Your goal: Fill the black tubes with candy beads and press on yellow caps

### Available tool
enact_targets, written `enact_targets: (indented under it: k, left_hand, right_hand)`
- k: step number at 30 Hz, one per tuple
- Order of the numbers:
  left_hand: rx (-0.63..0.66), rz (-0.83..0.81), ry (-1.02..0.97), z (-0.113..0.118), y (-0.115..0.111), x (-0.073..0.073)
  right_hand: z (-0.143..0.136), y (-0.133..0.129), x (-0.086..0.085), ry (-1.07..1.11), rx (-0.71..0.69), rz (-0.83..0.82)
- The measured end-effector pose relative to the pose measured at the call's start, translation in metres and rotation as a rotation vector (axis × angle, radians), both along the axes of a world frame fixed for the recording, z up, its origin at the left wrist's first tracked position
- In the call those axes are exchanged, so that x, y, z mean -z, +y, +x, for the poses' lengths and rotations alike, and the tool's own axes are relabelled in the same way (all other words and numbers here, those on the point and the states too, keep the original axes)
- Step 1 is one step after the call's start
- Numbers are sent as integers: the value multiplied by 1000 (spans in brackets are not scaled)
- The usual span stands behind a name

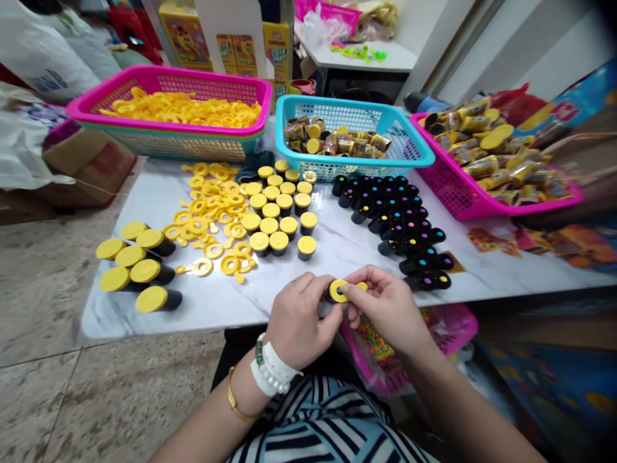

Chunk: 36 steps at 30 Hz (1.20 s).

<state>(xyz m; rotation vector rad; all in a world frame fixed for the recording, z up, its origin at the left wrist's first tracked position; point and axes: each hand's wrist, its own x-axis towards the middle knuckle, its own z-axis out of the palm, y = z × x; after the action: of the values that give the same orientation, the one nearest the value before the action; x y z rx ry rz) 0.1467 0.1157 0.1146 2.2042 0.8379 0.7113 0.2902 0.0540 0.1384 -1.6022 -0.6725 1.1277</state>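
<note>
At the table's front edge my left hand (296, 321) is closed around a small black cup (330, 291). My right hand (390, 312) pinches a yellow ring with a tab (337, 283), which lies against the cup's end; a blue dot shows through its hole. Loose yellow rings (197, 224) are spread beyond my left hand. Beside them stand several yellow-topped black cups (270, 211), and more such cups (152, 299) lean at the left. Several black cups with coloured dots (409, 226) lie in rows to the right.
Along the back are a pink basket (168, 74) of yellow rings and a blue basket (354, 106) of wrapped tubes. Another pink basket (448, 186) with tubes stands right. Below the marble-patterned table (207, 315), a pink basket (465, 321) holds small coloured beads near my lap.
</note>
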Motion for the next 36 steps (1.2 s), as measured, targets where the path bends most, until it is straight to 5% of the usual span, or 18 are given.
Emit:
enact_targets:
  k: [5,9,15,20,26,31,36]
  left_hand:
    - [17,27,31,0,3,1]
    - [21,12,11,-2,4,-5]
    - [-1,-530,-15,3,7,-19]
    - [23,-720,-77,10,11,-13]
    - [-55,-276,-92,4,-8,-5]
    - [-74,-21,-61,2,-12,3]
    - [3,6,9,0,-9,5]
  right_hand:
    - [-6,-1,1,-24,121,19]
    - [-1,-2,3,-8,37,35]
    - [4,-3,3,19,-102,-18]
    - [2,-3,7,-30,-84,22]
    - [1,-11,16,-13,-64,75]
    - [11,-17,16,246,-30,182]
    - [24,-2,6,243,-315,-12]
